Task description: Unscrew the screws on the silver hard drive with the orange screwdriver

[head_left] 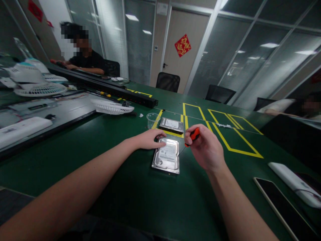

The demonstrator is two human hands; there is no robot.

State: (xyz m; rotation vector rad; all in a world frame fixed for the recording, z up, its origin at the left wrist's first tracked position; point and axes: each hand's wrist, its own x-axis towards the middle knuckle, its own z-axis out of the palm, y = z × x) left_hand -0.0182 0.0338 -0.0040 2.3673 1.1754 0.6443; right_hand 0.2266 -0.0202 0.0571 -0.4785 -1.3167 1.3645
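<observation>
Grasps an orange-and-black screwdriver (194, 134) firmly in the right grip (203, 147), just right of the near hard drive (167, 156). Points the thin shaft at that drive's right edge; too fine to tell if touching. Rests the left grip (149, 139) at the drive's far left corner, thumb on the labelled face, fingers curled; cannot tell whether clasping or only pressing.

Near hard drive: flat, label up, on the green tabletop (120, 190), between both hands.

Risks, judged from here: could skid the drive if pushing sideways under light left-hand pressure. Could slip off the edge, shaft being aslant, and scratch the casing. Could bump into the second hard drive (172, 125) if shoving away too hard.

Just beyond the near drive: that second one, label up, inside yellow tape (173, 133). Beyond and left: clear plastic cup (152, 121). Farther left: white fan grille (111, 107). Well right: phone (281, 206), white oblong device (293, 184) beside. Far left, beyond: seated co-worker (86, 63).
</observation>
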